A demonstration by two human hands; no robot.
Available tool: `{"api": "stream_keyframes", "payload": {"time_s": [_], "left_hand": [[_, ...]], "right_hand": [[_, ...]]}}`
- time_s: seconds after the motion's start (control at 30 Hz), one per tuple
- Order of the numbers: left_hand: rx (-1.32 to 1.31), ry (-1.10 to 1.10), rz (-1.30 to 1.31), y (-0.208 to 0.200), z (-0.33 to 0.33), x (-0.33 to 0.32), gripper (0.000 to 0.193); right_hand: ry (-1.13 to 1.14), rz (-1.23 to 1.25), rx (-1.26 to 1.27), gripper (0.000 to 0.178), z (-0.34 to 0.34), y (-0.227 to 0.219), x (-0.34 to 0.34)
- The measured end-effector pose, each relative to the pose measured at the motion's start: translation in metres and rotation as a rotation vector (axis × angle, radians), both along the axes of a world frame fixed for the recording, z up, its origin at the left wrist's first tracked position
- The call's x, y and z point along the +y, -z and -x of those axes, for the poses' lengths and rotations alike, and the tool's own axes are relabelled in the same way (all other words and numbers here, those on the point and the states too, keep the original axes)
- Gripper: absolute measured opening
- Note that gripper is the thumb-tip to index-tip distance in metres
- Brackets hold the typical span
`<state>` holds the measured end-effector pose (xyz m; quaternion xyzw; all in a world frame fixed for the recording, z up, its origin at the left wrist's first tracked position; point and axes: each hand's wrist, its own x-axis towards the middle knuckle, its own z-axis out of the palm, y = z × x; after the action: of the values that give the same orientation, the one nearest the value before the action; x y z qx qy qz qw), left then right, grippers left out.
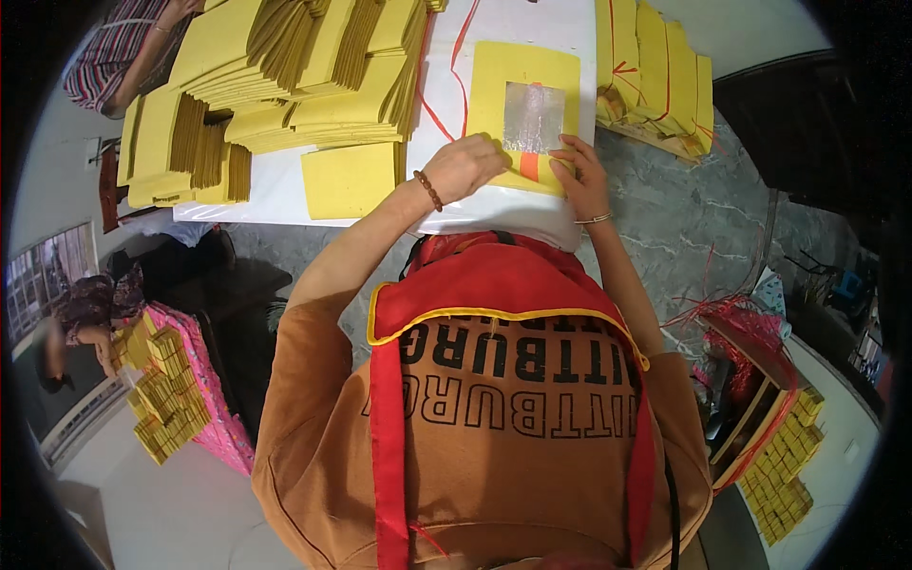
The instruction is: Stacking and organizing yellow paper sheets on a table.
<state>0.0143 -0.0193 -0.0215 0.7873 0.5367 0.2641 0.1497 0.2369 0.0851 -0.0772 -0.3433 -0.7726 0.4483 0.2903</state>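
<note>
A yellow paper sheet (pixel 489 81) lies on the white-covered table in front of me, with a silver foil square (pixel 534 119) and an orange-red strip (pixel 529 167) on its face. My left hand (pixel 465 163) is closed at the sheet's lower left edge, fingers bent together on the paper. At the lower right edge rests my right hand (pixel 583 180), its thumb and forefinger apart, fingertips touching the paper beside the foil. Whether more sheets lie beneath this one, I cannot tell.
Folded yellow paper stacks (pixel 351 95) fill the table's left side. Red string (pixel 460 66) lies beside them. Tied yellow bundles (pixel 655 81) stand at the right. Another person's arm (pixel 142 66) shows far left. More yellow bundles (pixel 171 389) sit on a pink-covered table.
</note>
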Motion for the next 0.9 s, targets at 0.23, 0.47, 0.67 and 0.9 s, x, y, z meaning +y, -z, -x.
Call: {"api": "stream_keyframes", "payload": {"time_s": [0.23,0.47,0.67,0.9], "left_hand": [[-0.14,-0.076,0.163,0.0,0.01,0.011,0.017],[0.18,0.158,-0.155,-0.009,0.0,0.007,0.021],[0.208,0.181,-0.017,-0.007,0.003,0.004,0.041],[0.06,0.244,-0.006,-0.008,0.013,0.015,0.03]], "right_hand": [[-0.082,0.229,0.27,0.024,-0.007,0.003,0.001],[-0.16,0.077,0.098,0.027,-0.008,-0.009,-0.002],[-0.156,0.317,0.238,0.029,-0.013,-0.003,0.005],[-0.189,0.398,0.24,0.031,-0.016,-0.002,0.008]]}}
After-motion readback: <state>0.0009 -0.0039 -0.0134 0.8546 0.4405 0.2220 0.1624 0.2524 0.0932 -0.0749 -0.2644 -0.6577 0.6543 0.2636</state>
